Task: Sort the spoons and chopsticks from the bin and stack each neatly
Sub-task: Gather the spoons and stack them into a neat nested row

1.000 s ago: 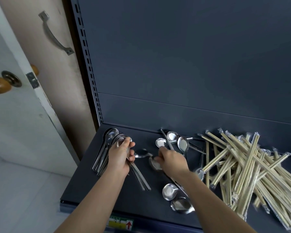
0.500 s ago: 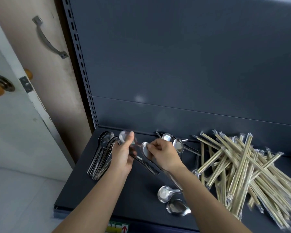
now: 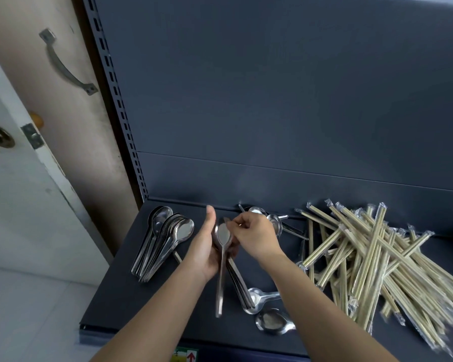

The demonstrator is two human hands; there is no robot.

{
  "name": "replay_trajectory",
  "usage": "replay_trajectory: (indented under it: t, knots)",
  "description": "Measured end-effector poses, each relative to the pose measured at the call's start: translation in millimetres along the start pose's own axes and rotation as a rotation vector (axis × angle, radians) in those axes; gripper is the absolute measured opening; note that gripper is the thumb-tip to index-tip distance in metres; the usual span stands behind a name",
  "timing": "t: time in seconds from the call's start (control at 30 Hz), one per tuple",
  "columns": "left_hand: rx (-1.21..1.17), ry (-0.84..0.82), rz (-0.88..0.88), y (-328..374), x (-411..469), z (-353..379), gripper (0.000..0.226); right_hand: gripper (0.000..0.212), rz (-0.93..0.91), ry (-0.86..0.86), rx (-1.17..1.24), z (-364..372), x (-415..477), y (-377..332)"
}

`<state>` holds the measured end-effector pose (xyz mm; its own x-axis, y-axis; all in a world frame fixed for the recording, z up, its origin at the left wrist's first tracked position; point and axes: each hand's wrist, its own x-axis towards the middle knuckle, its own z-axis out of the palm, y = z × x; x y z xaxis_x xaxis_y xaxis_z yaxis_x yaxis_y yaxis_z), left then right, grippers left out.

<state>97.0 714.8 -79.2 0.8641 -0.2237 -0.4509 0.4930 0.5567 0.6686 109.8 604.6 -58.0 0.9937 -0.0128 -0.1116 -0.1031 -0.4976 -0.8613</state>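
Spoons [image 3: 223,239] between both hands, mid-shelf [image 3: 120,296]

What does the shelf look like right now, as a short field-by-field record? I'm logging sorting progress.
surface: dark shelf
left hand: cupped around a bundle of spoons, handles pointing toward the person
right hand: fingers on the bowl of the top spoon in that bundle
sorted: spoon stack lying at the left
unsorted: loose spoons near the front edge, more behind the right hand
chopsticks: wrapped, in a loose crisscross pile at the right
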Motion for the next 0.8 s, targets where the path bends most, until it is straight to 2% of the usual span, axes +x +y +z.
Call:
replay_trajectory:
  t: [0.13, 0.23, 0.37, 0.43, 0.53, 0.6, 0.7, 0.8]
  knots:
    - [0.119, 0.058, 0.086, -8, -4, 2, 0.019, 0.005, 0.065, -0.081, 0.177, -14, -6, 6]
    - [0.185, 0.092, 0.054, -11, -4, 0, 0.013, 0.012, 0.039, -0.164, 0.171, -26, -17, 15]
    - [0.145, 0.199, 0.015, -14, -1, -5, 0.018, 0.009, -0.014, -0.051, -0.332, -38, -29, 38]
    - [0.135, 0.201, 0.01, -14, 0, -9, 0.02, 0.012, -0.032, -0.145, -0.476, -43, -40, 43]
    - [0.133, 0.178, -0.009, -15, 1, -12, 0.02, 0.028, -0.104, -0.394, -0.707, -40, -54, 53]
    - [0.149, 0.162, -0.025, -18, 1, -11, 0.019, 0.035, -0.136, -0.443, -0.845, -33, -59, 61]
    - [0.176, 0.149, -0.046, -24, 0, -7, 0.018, 0.028, -0.167, -0.343, -0.891, -26, -62, 70]
    - [0.175, 0.158, -0.029, -28, -3, -2, 0.018, 0.02, -0.21, -0.172, -0.715, -27, -60, 74]
